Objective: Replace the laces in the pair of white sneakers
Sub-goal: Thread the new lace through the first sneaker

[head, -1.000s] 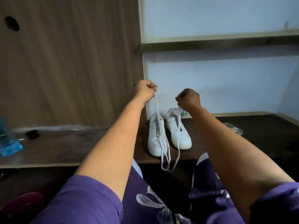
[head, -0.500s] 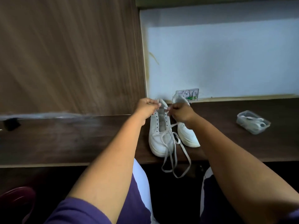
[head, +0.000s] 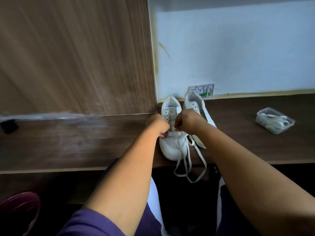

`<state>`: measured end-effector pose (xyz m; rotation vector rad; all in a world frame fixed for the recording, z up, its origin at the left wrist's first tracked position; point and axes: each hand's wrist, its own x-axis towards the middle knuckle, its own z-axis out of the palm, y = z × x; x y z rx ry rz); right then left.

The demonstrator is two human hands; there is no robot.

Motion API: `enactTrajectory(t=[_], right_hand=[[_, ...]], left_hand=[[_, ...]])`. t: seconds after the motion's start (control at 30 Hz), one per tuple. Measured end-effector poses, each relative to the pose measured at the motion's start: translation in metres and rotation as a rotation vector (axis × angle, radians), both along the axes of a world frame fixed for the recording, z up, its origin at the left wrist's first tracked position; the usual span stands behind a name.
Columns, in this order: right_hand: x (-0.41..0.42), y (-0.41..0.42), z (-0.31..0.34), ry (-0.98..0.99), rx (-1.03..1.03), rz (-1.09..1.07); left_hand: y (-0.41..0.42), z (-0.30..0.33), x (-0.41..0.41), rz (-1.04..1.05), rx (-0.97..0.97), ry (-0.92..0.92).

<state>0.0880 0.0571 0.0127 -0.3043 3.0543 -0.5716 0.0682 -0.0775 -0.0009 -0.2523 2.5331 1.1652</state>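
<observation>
Both hands low on the near sneaker at the bench edge: left hand and right hand, each grip pinching lace. Best keep it flat, tension even, before the next eyelet.

Both hands' fingers curl under, out of view. Right arm hides most of the right sneaker. Clear box contents too small, maybe white laces.
</observation>
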Motion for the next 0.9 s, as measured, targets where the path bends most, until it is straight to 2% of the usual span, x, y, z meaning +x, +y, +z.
enactTrajectory(t=[0.17, 0.47, 0.63, 0.8, 0.9], right_hand=[[0.002, -0.005, -0.018, 0.012, 0.054, 0.022], [0.004, -0.005, -0.021, 0.137, -0.037, 0.121], [0.003, -0.004, -0.025, 0.017, -0.191, 0.091], [-0.003, -0.003, -0.024, -0.101, -0.122, 0.109], [-0.005, -0.001, -0.025, -0.104, -0.163, 0.088]], left_hand=[[-0.008, 0.002, 0.003, -0.027, 0.171, -0.076], [-0.005, 0.005, 0.007, -0.037, 0.165, -0.015], [-0.009, 0.007, 0.007, -0.058, 0.216, -0.100], [-0.017, 0.006, 0.009, -0.036, 0.289, -0.137], [-0.014, 0.005, 0.013, -0.028, 0.269, -0.109]])
